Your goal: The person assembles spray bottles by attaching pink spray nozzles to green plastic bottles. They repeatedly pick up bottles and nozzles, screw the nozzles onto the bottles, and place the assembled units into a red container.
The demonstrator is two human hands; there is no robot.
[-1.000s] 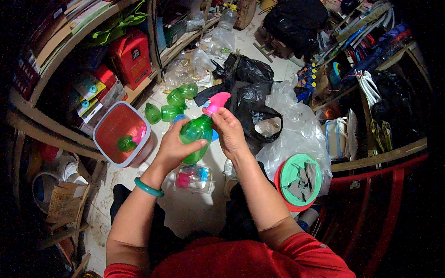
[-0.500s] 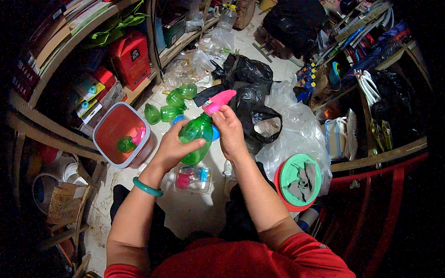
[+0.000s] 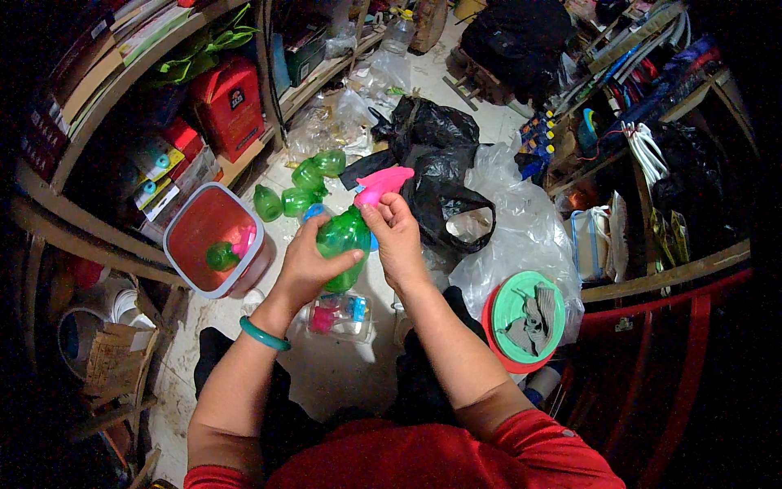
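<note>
A round translucent green plastic bottle (image 3: pixel 342 236) is in my left hand (image 3: pixel 305 257), its fingers and thumb wrapped round the body. On top of the bottle's neck sits a pink spray head (image 3: pixel 383 184), pinched near its base by the fingers of my right hand (image 3: pixel 397 236). My fingers partly cover where head and neck meet. Several more green bottles (image 3: pixel 308 175) lie on the floor just beyond my left hand. Below the held bottle stands a clear box (image 3: pixel 338 316) with pink and blue parts in it. Something blue (image 3: pixel 314 212) shows partly behind the bottle.
On the left stands a reddish tub with a grey rim (image 3: pixel 173 259), holding a green bottle and pink parts. Black plastic bags (image 3: pixel 440 122) and clear plastic sheeting (image 3: pixel 521 228) lie ahead and right. A green round lid (image 3: pixel 554 322) bears grey cloth. Loaded shelves flank both sides.
The bottle and both hands have shifted slightly downward. The pink spray head has turned a little, its nozzle now pointing more level to the right. My right fingers have moved their hold at its base.
</note>
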